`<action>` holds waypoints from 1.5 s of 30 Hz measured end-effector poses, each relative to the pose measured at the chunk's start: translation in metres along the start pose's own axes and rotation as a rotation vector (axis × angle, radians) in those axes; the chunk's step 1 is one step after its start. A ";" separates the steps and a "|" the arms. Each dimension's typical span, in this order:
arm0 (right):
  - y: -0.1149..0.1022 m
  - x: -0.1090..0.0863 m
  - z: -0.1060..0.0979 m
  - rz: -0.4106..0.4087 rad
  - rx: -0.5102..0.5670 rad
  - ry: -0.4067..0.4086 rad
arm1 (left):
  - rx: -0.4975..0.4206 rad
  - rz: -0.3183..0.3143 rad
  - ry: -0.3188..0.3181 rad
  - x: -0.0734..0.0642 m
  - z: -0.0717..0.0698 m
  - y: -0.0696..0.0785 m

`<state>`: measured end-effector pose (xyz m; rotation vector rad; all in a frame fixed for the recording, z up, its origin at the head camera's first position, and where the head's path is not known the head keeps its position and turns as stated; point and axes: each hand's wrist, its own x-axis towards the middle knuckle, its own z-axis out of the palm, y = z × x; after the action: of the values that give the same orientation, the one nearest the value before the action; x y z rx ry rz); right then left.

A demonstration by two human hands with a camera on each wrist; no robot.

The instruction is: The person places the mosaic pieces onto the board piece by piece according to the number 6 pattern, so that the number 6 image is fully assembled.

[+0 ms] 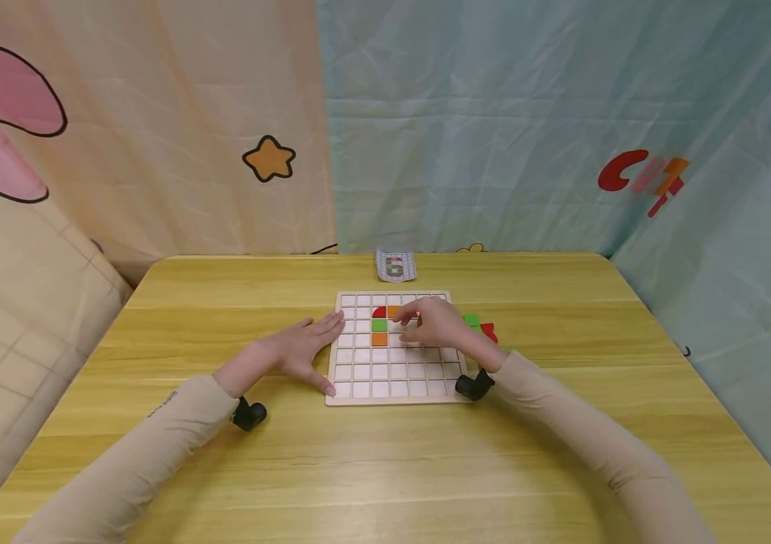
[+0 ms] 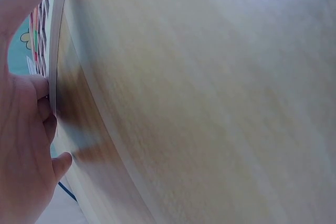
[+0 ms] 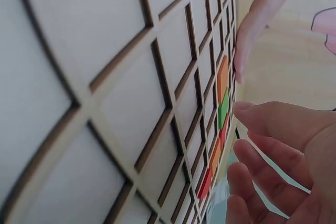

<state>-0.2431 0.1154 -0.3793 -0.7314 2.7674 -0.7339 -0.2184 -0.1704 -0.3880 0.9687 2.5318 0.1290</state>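
A white gridded board (image 1: 362, 371) with a pale wooden frame lies on the table. In its upper part sit a rounded red tile (image 1: 379, 312), an orange tile (image 1: 394, 310), a green tile (image 1: 379, 325) and a lower orange tile (image 1: 379, 339); another red tile (image 3: 205, 183) shows in the right wrist view. My left hand (image 1: 303, 349) rests with spread fingers along the board's left edge, thumb near the lower corner. Over the upper middle of the board is my right hand (image 1: 434, 323), fingers loosely bent, thumb (image 3: 262, 119) apart from them. No tile shows between them.
Green tiles (image 1: 471, 320) and red tiles (image 1: 489, 330) lie by the board's right side, partly behind the right wrist. A small paper card (image 1: 395, 266) with a coloured 6-shaped pattern lies behind the board. Curtains (image 1: 494, 151) hang beyond the table (image 1: 385, 468).
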 end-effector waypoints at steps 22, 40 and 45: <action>0.059 -0.037 -0.025 0.039 0.066 0.084 | -0.016 0.007 0.009 0.000 0.002 0.000; 0.112 -0.055 -0.042 0.149 0.118 0.139 | -0.014 0.019 0.024 0.000 0.003 -0.003; 0.119 -0.053 -0.044 0.168 0.110 0.131 | -0.018 0.017 0.020 0.000 0.003 -0.002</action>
<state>-0.2597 0.2504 -0.3996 -0.4387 2.8324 -0.9194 -0.2182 -0.1719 -0.3908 0.9866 2.5367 0.1676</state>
